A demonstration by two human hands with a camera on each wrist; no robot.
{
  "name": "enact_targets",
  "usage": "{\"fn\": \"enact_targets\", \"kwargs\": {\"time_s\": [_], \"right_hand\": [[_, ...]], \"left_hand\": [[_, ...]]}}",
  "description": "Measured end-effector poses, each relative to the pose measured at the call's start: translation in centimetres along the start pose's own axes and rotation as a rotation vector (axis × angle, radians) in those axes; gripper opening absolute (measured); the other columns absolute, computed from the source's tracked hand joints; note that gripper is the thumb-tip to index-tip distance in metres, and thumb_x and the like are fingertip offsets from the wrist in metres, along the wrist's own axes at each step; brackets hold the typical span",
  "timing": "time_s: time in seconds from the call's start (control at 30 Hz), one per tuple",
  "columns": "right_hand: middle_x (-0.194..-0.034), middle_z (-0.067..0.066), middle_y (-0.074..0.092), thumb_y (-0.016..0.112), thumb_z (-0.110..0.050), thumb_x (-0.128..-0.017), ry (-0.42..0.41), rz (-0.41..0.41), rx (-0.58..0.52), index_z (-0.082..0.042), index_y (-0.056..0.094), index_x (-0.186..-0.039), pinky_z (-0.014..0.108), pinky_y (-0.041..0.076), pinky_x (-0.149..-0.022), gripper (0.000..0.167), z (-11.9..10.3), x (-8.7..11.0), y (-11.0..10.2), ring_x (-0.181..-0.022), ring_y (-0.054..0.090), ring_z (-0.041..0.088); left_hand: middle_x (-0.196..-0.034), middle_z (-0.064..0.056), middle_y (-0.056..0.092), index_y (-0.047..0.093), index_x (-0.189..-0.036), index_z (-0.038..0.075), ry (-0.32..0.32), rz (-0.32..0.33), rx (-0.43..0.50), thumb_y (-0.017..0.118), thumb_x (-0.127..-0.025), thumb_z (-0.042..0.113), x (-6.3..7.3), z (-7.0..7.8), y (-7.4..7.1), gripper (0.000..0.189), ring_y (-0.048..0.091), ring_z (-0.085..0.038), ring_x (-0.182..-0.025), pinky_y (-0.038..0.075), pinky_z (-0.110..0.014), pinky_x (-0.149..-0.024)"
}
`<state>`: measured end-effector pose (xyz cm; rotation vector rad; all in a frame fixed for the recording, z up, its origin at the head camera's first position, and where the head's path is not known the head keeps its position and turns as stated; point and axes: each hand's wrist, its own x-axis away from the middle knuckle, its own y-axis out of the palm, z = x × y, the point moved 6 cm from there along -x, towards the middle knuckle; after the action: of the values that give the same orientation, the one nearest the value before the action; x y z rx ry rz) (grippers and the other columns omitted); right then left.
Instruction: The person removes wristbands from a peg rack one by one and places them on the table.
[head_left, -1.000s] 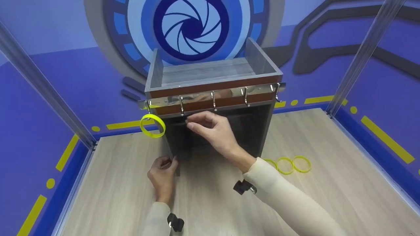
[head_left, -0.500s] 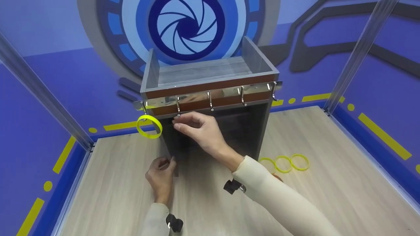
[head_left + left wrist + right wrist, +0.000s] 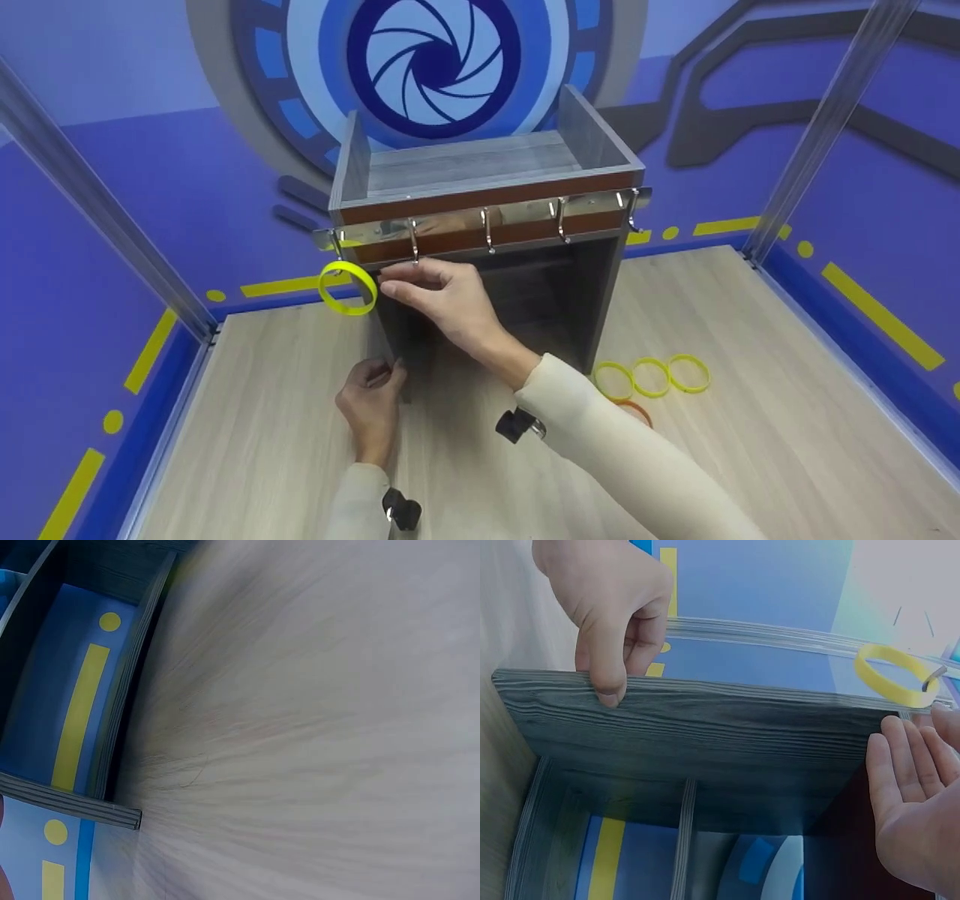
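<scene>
A yellow ring hangs from the leftmost metal hook on the rail of a grey wooden cabinet. My right hand is just right of the ring, below the hooks, with nothing in its fingers. In the right wrist view, the fingers of that hand are gently bent beside the cabinet's side panel, with the yellow ring above them. Low on the left, my left hand pinches the front edge of that panel between thumb and fingers. The left wrist view shows hardly any of this hand.
Three yellow rings lie in a row on the wooden table, right of the cabinet. An orange ring lies below them, partly hidden by my right sleeve. Blue printed walls enclose the table.
My right hand has moved left below the hooks, nearer to the hanging yellow ring. The orange ring has come into view from behind the sleeve. My left hand stays on the panel.
</scene>
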<state>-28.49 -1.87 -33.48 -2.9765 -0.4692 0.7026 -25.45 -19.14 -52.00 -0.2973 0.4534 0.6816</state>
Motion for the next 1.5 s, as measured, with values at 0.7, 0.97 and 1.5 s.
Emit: {"fn": "enact_targets", "kwargs": {"time_s": [0.7,0.97,1.5], "right_hand": [[-0.103,0.004,0.079,0.086,-0.009,-0.09,0.04,0.03,-0.137,0.0,0.08,-0.111,0.036,0.064,-0.084,0.024,0.0,0.0,1.7,-0.091,0.077,0.018],[-0.106,0.004,0.079,0.087,-0.011,-0.09,0.032,0.129,-0.243,-0.004,0.08,-0.111,0.037,0.063,-0.089,0.023,0.0,0.8,2.2,-0.097,0.076,0.021],[-0.109,0.009,0.078,0.083,-0.003,-0.092,-0.066,0.216,-0.328,-0.001,0.079,-0.113,0.041,0.063,-0.092,0.022,-1.6,2.6,1.5,-0.099,0.076,0.027]], "left_hand": [[-0.093,-0.012,0.077,0.076,-0.094,-0.001,-0.066,-0.059,0.006,0.085,-0.082,-0.004,0.2,0.0,0.2,0.015,0.078,-0.028,-0.087,0.061,-0.019,-0.072],[-0.092,-0.011,0.077,0.076,-0.091,-0.001,-0.051,-0.049,-0.011,0.086,-0.08,-0.004,0.2,-0.1,0.2,0.015,0.077,-0.028,-0.084,0.06,-0.016,-0.069],[-0.09,-0.017,0.076,0.074,-0.087,-0.005,-0.027,-0.035,0.006,0.086,-0.081,-0.002,0.0,0.0,0.3,0.014,0.077,-0.028,-0.081,0.06,-0.017,-0.068]]}}
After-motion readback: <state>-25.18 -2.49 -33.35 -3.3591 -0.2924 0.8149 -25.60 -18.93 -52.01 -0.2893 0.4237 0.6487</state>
